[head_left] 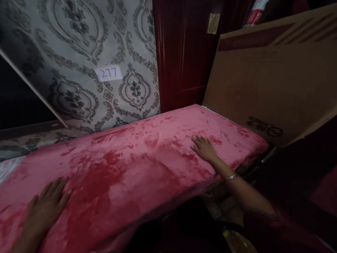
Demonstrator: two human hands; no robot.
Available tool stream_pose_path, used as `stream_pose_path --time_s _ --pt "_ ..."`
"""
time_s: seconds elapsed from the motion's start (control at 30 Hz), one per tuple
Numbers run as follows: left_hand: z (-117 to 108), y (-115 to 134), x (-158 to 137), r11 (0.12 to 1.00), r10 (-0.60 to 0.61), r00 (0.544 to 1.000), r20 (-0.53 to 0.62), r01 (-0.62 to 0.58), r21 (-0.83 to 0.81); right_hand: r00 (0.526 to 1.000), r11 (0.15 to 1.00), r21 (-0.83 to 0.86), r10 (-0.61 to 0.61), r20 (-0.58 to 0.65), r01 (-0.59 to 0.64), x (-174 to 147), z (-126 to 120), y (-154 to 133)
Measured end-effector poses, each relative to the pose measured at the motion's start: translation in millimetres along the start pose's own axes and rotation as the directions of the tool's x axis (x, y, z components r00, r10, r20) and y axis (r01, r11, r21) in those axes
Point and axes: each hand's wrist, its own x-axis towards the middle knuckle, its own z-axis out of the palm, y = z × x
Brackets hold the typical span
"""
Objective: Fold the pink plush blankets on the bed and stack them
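Note:
A pink-red plush cloth (139,162) is spread over a long bench-like surface and hangs down over its front edge. My left hand (45,207) lies on the cloth at the lower left, fingers extended. Farther right, my right hand (204,148) rests flat on it with the fingers spread, a silver bracelet (231,177) on its wrist. Neither hand holds anything. The cloth's nap shows darker red patches and paler brushed areas, with slight creases near the middle.
A large cardboard sheet or box (269,74) leans at the right end. Behind stand a patterned wall (77,57) bearing a paper label (109,72) marked 277, and a dark red door (182,53). Striped fabric (3,172) shows at the left edge.

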Motion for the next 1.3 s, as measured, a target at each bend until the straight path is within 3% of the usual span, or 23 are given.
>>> stream_pose_path --time_s 0.1,0.2,0.3,0.53,0.8,0.93,1.13,1.3 --pt "-9 7 -4 0.991 0.059 0.987 -0.148 -0.076 -0.107 0.995 0.996 0.056 -0.067 -0.072 0.071 2 -2 -2" --pt "-21 16 -9 0.985 0.077 0.968 -0.237 -0.111 -0.132 0.955 0.945 0.171 -0.252 -0.155 0.277 6 -5 -21" --pt "-29 24 -16 0.993 0.048 0.979 -0.197 -0.068 -0.094 0.907 0.858 0.299 -0.374 -0.191 0.417 11 -8 -55" --pt "-26 17 -19 0.985 0.035 0.99 -0.134 -0.057 -0.165 0.829 0.715 0.427 -0.524 -0.196 0.553 29 1 -129" --pt "-20 12 7 0.941 0.181 0.977 -0.108 -0.205 -0.271 0.722 0.619 0.399 -0.664 -0.194 0.676 31 17 -197" --pt "-11 13 12 0.929 0.195 0.974 -0.118 -0.222 -0.295 0.721 0.64 0.356 -0.67 -0.175 0.681 23 25 -217" --pt "-2 11 13 0.921 0.167 0.978 -0.127 -0.201 -0.333 0.778 0.711 0.331 -0.61 -0.147 0.62 16 33 -224" --pt "2 14 13 0.927 0.136 0.983 -0.124 -0.17 -0.334 0.76 0.726 0.255 -0.647 -0.064 0.639 19 29 -230"
